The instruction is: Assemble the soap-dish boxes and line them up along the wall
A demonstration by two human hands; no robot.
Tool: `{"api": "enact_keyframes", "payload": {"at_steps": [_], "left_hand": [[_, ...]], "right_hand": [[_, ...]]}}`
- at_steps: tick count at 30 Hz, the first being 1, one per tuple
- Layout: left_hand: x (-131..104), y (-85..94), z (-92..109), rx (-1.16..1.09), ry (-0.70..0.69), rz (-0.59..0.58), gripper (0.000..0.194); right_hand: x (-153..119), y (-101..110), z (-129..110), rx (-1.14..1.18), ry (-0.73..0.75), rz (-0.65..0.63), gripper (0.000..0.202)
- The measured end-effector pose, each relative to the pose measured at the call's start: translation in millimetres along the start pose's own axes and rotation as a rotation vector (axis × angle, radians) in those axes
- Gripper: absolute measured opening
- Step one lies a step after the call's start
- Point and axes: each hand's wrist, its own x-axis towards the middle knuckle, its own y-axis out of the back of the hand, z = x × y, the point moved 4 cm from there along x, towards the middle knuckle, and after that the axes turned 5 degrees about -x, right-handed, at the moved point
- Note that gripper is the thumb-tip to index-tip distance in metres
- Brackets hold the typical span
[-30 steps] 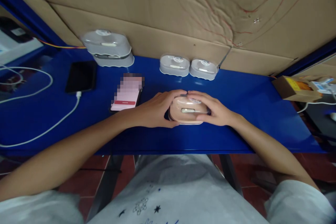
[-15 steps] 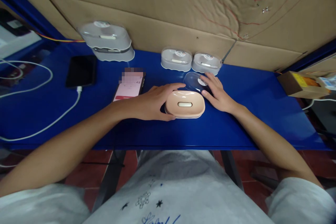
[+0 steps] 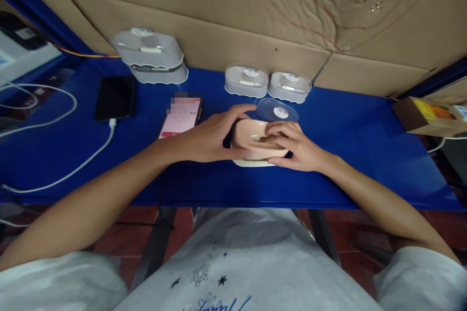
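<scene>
A peach oval box (image 3: 245,134) is in front of me on the blue table, tilted over a pale base tray (image 3: 251,162) that shows along its near edge. My left hand (image 3: 213,137) curls around the left end, thumb on the near wall and fingers behind. At the right end, my right hand (image 3: 304,146) grips the box, its fingers reaching over the rim into the hollow and its thumb low on the near side. These fingers hide part of the inside. Just behind the box lies a clear lid (image 3: 268,108) with a round white sticker.
Two lidded grey boxes (image 3: 246,82) stand side by side against the cardboard wall. Farther left is a stack of larger ones (image 3: 160,74). A lit phone (image 3: 182,119) lies beside my left forearm, near a dark device (image 3: 116,97) on a white cable. A cardboard box (image 3: 419,115) is at right.
My right hand has left the clear lid and taken hold of the peach box's right end. The box is now tilted, with the pale base showing below it.
</scene>
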Motion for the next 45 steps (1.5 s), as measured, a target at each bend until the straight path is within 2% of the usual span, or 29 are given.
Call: {"api": "enact_keyframes", "payload": {"at_steps": [2,4,7,10,13,15,17,22,25,28,31,34,37,41,45], "left_hand": [[1,-4.5,-4,0.041,0.062,-0.031,0.124],[2,-8.4,-9,0.112,0.147,-0.052,0.130],[0,-7.9,-14,0.213,0.256,-0.070,0.108],[-6,-0.1,-13,0.241,0.272,-0.144,0.085],[-14,8.8,-9,0.162,0.257,-0.242,0.079],[-17,12.8,-8,0.080,0.255,-0.257,0.078],[-17,15.4,-10,-0.005,0.255,-0.211,0.076],[-8,22.9,-13,-0.291,0.307,0.008,0.059],[-3,32.3,-8,-0.625,0.343,0.186,0.048],[1,43.0,-7,-0.939,0.341,0.377,0.046],[3,45.4,-12,-1.081,0.359,0.463,0.049],[5,33.6,-18,-1.107,0.428,0.439,0.048],[6,14.6,-17,-1.096,0.436,0.355,0.040],[6,-6.7,-11,-1.099,0.406,0.178,0.057],[6,-11.0,-11,-1.068,0.399,0.152,0.065]], "right_hand": [[-1,2,4,0.023,-0.037,0.048,0.041],[-3,5,9,0.024,-0.081,0.092,0.037],[-5,10,15,-0.018,-0.151,0.116,0.036],[-6,12,20,-0.048,-0.198,0.101,0.037],[-6,6,23,-0.070,-0.209,0.049,0.042],[-7,2,23,-0.097,-0.204,0.009,0.046],[-7,-2,23,-0.124,-0.187,-0.025,0.049],[-7,-1,21,-0.153,-0.156,-0.036,0.046],[-6,9,22,-0.224,-0.235,0.059,0.041],[-8,23,24,-0.251,-0.384,0.200,0.042],[-11,32,24,-0.193,-0.476,0.316,0.045],[-10,32,20,-0.224,-0.396,0.314,0.049],[-8,23,13,-0.275,-0.270,0.206,0.054],[-7,14,9,-0.276,-0.191,0.116,0.055],[-6,14,6,-0.297,-0.155,0.096,0.062]]}}
